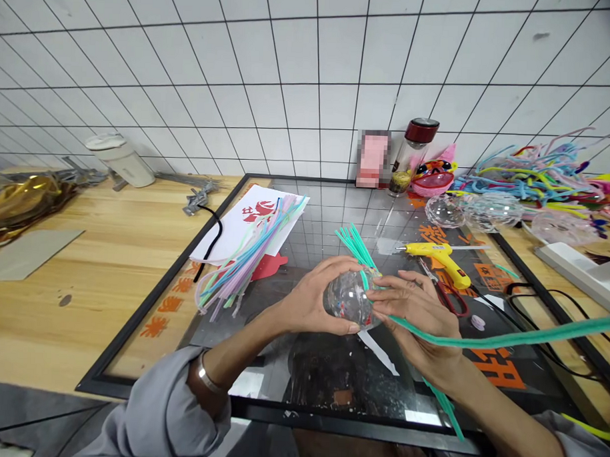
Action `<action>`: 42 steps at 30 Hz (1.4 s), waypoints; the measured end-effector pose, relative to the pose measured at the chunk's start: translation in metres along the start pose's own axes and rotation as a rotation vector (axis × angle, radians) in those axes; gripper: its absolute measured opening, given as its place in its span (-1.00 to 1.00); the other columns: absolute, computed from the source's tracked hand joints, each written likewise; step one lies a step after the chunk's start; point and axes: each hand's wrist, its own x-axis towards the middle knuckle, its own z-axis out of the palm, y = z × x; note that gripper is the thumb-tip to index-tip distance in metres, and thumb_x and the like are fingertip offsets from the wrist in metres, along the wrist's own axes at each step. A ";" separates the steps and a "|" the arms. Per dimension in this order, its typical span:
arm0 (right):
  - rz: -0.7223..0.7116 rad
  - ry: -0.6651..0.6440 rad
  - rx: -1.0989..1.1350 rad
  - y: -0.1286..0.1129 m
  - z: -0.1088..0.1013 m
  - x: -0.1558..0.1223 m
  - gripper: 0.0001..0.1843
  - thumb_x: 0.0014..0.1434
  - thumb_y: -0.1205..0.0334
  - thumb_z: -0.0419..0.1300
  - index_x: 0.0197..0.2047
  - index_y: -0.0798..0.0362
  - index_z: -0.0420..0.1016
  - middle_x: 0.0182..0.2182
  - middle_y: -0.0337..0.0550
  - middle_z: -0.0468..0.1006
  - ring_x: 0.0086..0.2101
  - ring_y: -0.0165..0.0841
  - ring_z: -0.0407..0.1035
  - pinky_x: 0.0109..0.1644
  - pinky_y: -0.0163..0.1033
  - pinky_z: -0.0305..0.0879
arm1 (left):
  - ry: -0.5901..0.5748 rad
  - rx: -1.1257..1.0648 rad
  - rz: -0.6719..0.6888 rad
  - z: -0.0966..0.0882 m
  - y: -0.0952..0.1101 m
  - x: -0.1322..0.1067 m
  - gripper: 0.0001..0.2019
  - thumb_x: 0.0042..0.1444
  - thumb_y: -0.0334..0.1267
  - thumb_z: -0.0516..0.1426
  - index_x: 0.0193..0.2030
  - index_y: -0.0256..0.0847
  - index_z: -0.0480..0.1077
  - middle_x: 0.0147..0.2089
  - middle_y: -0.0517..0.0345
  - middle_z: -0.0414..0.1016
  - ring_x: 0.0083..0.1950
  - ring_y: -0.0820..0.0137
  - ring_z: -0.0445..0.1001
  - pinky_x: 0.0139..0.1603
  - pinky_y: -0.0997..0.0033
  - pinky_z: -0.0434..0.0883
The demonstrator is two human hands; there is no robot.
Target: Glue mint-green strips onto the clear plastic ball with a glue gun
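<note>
Grey sleeves (163,417) frame the bottom edge, with a silver bracelet (207,378) on the left wrist. Beyond it the left hand (312,299) is cupped around the nine o'clock side of a clear plastic ball (347,298), fingers curled in a firm grasp. The ball is held just above the black-framed glass board (130,356), near its middle. The right hand (412,312) meets the ball at three o'clock, its fingertips pressing a green pipe cleaner (506,337) against the shell; the stem trails away toward three o'clock. At twelve o'clock from the ball, just behind it, lies a fan of green stems (354,247). A yellow glue gun (439,256) rests at two o'clock, with red-handled scissors (445,293) just beside the right hand. A pastel bundle (249,253) lies across a white sheet (255,220) at ten o'clock. Farther off at one o'clock stands a red-lidded jar (412,152).
</note>
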 end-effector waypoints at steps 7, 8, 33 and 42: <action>0.009 -0.011 -0.013 -0.003 -0.001 0.003 -0.75 0.19 0.43 0.25 -0.14 -0.11 0.53 -0.20 -0.24 0.71 -0.05 -0.22 0.57 0.21 0.09 0.29 | 0.011 0.000 -0.002 0.001 -0.001 0.000 -0.20 -0.16 -0.09 0.43 0.25 -0.10 0.29 0.28 -0.13 0.36 0.37 0.00 0.28 0.40 -0.16 0.21; 0.008 -0.018 -0.017 -0.004 -0.002 0.003 -0.75 0.19 0.43 0.25 -0.13 -0.11 0.53 -0.19 -0.24 0.70 -0.05 -0.22 0.57 0.22 0.09 0.29 | 0.013 0.001 -0.004 0.001 -0.001 0.000 -0.19 -0.17 -0.09 0.43 0.26 -0.10 0.29 0.29 -0.14 0.34 0.38 -0.01 0.27 0.40 -0.16 0.21; -0.097 -0.012 -0.003 -0.003 0.005 0.006 -0.74 0.21 0.52 0.17 -0.12 -0.01 0.48 -0.19 -0.14 0.69 0.01 -0.27 0.55 0.26 0.02 0.34 | 0.047 0.140 0.086 0.002 -0.005 -0.003 -0.12 -0.10 -0.07 0.40 0.34 -0.11 0.14 0.28 -0.14 0.38 0.27 0.02 0.40 0.31 -0.07 0.34; -0.117 -0.014 -0.135 -0.002 0.004 0.008 -0.80 0.22 0.49 0.19 -0.17 0.00 0.45 -0.20 -0.16 0.70 0.01 -0.27 0.52 0.22 0.01 0.25 | -0.049 0.267 0.168 -0.004 -0.001 -0.005 -0.29 0.14 -0.05 0.27 0.38 0.02 0.10 0.34 -0.12 0.28 0.39 0.04 0.27 0.33 -0.03 0.32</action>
